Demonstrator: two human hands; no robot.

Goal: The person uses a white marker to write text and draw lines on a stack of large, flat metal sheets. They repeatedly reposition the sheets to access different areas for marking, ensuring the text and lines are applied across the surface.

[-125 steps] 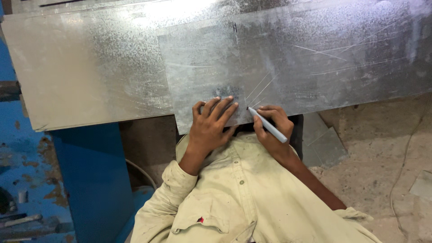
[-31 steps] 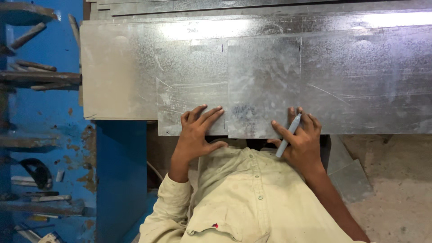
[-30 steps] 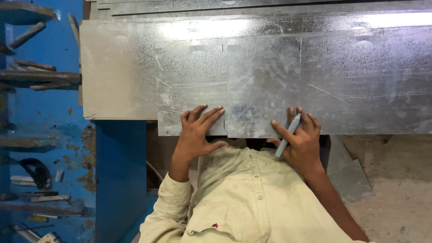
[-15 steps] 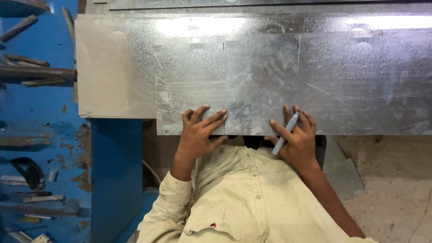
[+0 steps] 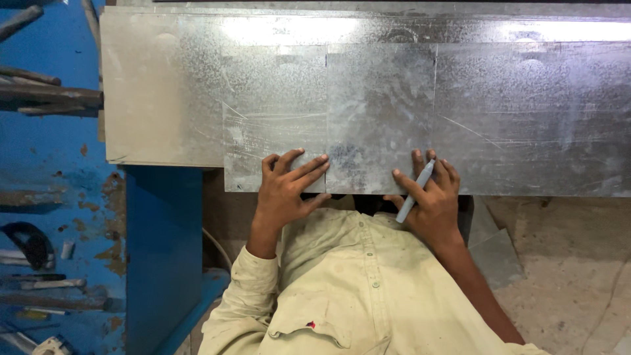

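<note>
— Where are the two hands?

— Both rest on the near edge of the galvanized steel sheet (image 5: 394, 105), a dull grey spangled panel lying flat across the tabletop (image 5: 158, 105) and overhanging it toward the person. The left hand (image 5: 286, 187) lies palm down with its fingers (image 5: 309, 172) spread flat on the metal, thumb hooked at the sheet's lower edge.

— And the right?

— The right hand (image 5: 430, 197) also sits at the sheet's edge, fingers curled around a pale grey marker pen (image 5: 415, 191). The pen runs diagonally, upper end pointing away from the body over the sheet, lower end toward the shirt (which end is the tip I cannot tell). Two fingertips reach past it onto the metal.

— Any marks on the sheet?

— Thin straight lines run up from the near edge, one just beside the left hand's fingertips and another to the right of the right hand, plus some slanted scratches. A bright glare band crosses the far side.

— What else is around?

— The person's cream button shirt (image 5: 368, 296) fills the bottom middle. To the left stands a chipped blue metal rack (image 5: 59, 197) holding rods and hand tools. Bare concrete floor (image 5: 572, 263) shows at the lower right, with a small offcut of sheet (image 5: 493, 253) lying on it.
</note>
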